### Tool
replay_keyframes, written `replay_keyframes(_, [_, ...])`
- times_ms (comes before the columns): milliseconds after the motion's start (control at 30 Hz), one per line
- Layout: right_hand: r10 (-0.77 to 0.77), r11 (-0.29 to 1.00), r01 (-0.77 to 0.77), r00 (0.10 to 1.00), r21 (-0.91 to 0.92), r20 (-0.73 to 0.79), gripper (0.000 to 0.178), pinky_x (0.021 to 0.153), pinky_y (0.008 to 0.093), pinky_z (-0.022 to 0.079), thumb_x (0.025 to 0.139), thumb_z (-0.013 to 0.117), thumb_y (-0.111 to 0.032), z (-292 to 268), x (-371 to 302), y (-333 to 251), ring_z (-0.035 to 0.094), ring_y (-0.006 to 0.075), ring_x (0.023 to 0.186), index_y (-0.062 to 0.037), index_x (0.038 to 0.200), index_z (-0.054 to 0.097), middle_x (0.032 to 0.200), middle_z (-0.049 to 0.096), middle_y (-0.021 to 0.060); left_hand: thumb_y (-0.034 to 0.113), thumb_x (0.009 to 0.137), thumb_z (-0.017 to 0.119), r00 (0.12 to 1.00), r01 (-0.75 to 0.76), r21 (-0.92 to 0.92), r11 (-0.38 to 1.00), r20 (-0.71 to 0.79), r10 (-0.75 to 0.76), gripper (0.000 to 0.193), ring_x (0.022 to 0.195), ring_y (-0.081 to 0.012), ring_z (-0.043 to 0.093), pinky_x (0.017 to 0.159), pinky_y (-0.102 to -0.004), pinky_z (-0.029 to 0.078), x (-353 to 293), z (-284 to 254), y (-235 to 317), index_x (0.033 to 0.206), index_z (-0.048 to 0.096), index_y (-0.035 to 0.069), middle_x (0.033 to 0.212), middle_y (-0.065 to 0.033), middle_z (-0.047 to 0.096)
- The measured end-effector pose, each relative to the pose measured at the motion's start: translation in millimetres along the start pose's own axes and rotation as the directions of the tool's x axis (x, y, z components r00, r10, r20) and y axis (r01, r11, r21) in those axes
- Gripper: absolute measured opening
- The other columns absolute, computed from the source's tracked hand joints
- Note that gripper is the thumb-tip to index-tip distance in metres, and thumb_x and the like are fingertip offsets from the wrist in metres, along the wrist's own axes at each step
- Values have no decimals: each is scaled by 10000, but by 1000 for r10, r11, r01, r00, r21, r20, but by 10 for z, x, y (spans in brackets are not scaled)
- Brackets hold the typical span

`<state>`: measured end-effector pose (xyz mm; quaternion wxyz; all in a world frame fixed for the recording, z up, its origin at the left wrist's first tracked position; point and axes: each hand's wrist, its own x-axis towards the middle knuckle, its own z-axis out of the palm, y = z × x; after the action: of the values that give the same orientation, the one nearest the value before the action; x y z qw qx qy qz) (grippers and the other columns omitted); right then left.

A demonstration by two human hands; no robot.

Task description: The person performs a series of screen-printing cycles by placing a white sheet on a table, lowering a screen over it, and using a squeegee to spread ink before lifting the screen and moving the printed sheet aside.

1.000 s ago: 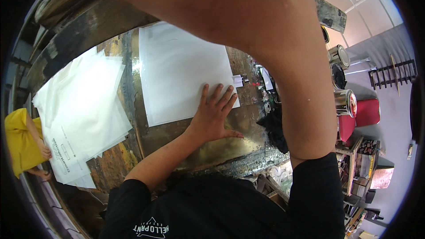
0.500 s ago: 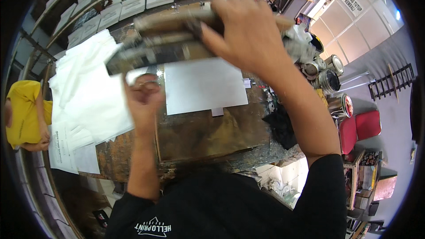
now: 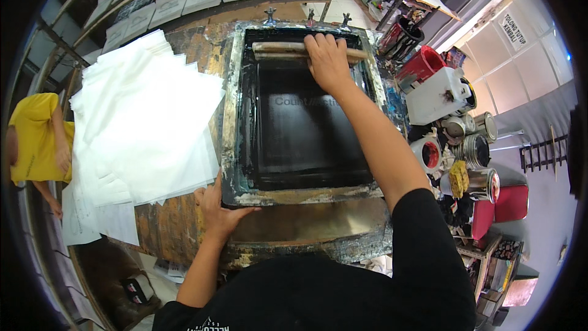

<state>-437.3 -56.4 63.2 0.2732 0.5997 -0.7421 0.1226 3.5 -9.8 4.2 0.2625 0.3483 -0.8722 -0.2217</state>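
White sheets (image 3: 144, 122) beside frame (image 3: 231, 110), red bucket (image 3: 430, 56), cans (image 3: 485, 182)

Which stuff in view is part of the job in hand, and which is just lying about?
Job:
- squeegee, gripped by the right hand
- screen, left hand at its near left corner
- white sheets, left of the screen (probably)

Apparently lying about:
- red chair
- yellow cloth
- white jug
- red bucket
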Motion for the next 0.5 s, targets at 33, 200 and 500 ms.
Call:
replay_keyframes(33, [-3, 1000, 2, 1000, -30, -14, 461, 930, 469, 425, 813, 823, -144, 133, 122, 35, 606, 278, 1081, -139, 1212, 591, 1082, 619, 64, 664, 541, 982, 1000, -27, 3, 1000, -8, 27, 1277, 884, -250, 605, 991, -432, 350, 8, -12, 0, 1530, 576, -35, 948, -58, 728])
replay_keyframes(200, [23, 998, -20, 999, -65, 40, 461, 925, 467, 440, 812, 828, -156, 425, 125, 26, 611, 269, 1076, -154, 1210, 595, 1073, 620, 48, 706, 513, 964, 1000, 27, 27, 999, 8, -27, 1299, 917, -240, 567, 958, -445, 335, -9, -10, 25, 1524, 596, -22, 953, -43, 650])
replay_keyframes(500, [3, 998, 0, 999, -64, 49, 354, 901, 480, 444, 823, 806, -146, 74, -288, -310, 622, 286, 1022, -149, 1113, 603, 1038, 631, 46, 726, 491, 951, 995, 60, 169, 984, 71, -73, 1280, 1022, -276, 503, 959, -450, 309, -28, -14, 20, 1528, 631, 47, 1037, -71, 551])
